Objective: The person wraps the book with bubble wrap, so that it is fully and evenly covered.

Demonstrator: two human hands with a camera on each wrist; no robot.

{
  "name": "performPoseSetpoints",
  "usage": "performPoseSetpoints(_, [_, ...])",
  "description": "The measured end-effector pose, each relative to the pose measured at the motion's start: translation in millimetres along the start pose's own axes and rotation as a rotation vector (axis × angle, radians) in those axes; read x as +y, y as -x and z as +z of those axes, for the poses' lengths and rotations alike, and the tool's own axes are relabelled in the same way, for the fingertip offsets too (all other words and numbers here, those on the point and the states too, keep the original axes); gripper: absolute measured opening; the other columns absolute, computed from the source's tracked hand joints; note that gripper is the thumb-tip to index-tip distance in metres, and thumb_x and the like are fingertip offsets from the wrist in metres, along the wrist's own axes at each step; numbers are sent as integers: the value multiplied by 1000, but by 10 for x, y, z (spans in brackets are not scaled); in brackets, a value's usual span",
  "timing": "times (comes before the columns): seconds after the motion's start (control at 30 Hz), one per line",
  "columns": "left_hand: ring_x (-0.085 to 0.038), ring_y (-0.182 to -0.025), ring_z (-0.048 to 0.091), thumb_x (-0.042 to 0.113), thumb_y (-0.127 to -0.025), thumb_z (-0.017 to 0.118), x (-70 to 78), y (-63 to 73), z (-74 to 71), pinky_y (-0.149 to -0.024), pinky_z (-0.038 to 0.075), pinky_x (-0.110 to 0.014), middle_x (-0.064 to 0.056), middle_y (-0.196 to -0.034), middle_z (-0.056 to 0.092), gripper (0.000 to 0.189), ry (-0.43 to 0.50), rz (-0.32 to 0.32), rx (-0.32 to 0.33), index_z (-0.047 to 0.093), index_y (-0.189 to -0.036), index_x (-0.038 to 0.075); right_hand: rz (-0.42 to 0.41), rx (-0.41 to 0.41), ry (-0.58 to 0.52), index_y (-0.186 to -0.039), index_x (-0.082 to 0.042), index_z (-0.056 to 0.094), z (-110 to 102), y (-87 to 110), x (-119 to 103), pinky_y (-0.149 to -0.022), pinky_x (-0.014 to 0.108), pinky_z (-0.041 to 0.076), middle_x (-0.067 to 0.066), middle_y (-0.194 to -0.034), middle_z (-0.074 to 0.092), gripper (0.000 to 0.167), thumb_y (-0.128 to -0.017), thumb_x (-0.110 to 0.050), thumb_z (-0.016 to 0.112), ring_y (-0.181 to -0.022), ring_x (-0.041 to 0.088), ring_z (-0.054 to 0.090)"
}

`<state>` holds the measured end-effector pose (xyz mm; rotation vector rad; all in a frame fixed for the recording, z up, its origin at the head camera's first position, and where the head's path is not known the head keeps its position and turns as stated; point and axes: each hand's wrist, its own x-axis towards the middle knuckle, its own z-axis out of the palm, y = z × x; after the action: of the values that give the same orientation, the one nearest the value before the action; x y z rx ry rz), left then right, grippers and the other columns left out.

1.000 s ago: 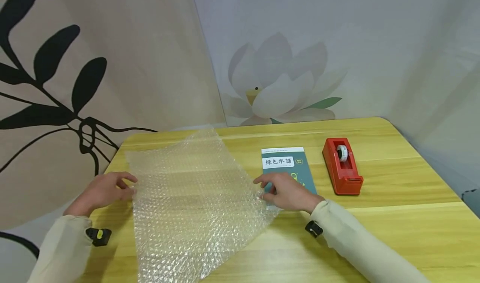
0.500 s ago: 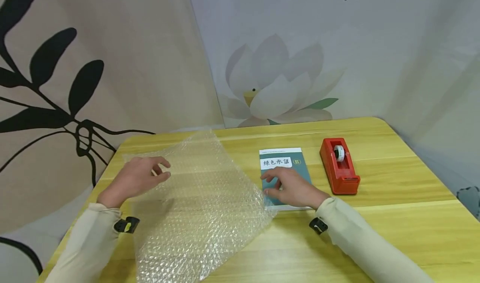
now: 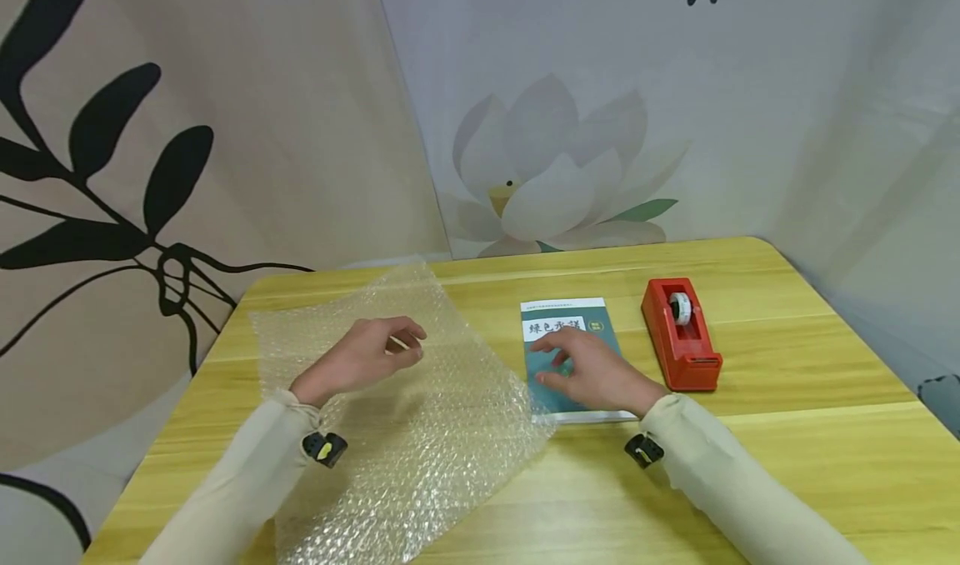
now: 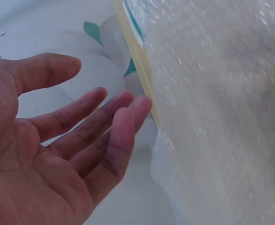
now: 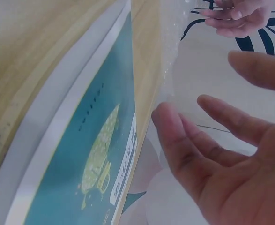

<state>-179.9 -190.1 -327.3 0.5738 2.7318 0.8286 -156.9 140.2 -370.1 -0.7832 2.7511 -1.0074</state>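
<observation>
A clear sheet of bubble wrap [image 3: 442, 432] lies spread on the left half of the table. Above its middle hovers my left hand [image 3: 367, 352], fingers loosely bent and nothing in them; the left wrist view shows its palm [image 4: 39, 168] apart from the wrap. To the right lies a teal book [image 3: 551, 357] with a white title label, one corner of the wrap reaching its lower left edge. My right hand [image 3: 592, 373] hangs over the book, partly hiding the cover. In the right wrist view its relaxed fingers [image 5: 174, 140] stand clear of the book and hold nothing.
A red tape dispenser [image 3: 681, 336] with a white roll stands to the right of the book. Behind the wooden table [image 3: 810, 357] hangs a pale cloth [image 3: 300, 132] printed with leaves and a lotus.
My left hand has left the wrap's left edge and moved right over the sheet. My right hand has drawn slightly right, off the wrap's corner and over the book.
</observation>
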Motion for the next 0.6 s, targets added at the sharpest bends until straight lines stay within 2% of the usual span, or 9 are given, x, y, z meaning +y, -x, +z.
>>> performPoseSetpoints(0.37, [-30, -117, 67, 22, -103, 57, 134, -191, -2, -97, 56, -44, -15, -129, 67, 31, 77, 33, -26, 62, -129, 8, 54, 19, -16, -129, -5, 63, -40, 23, 72, -76, 31, 56, 17, -129, 63, 39, -95, -22, 70, -103, 30, 65])
performPoseSetpoints(0.6, [-28, -119, 66, 22, -102, 58, 226, -306, -2, -99, 55, -44, -13, -130, 67, 31, 82, 45, -44, 62, -129, 8, 80, 29, -10, -130, -6, 62, -84, 38, 97, -85, 40, 57, 18, -133, 61, 40, -95, -23, 69, -107, 30, 65])
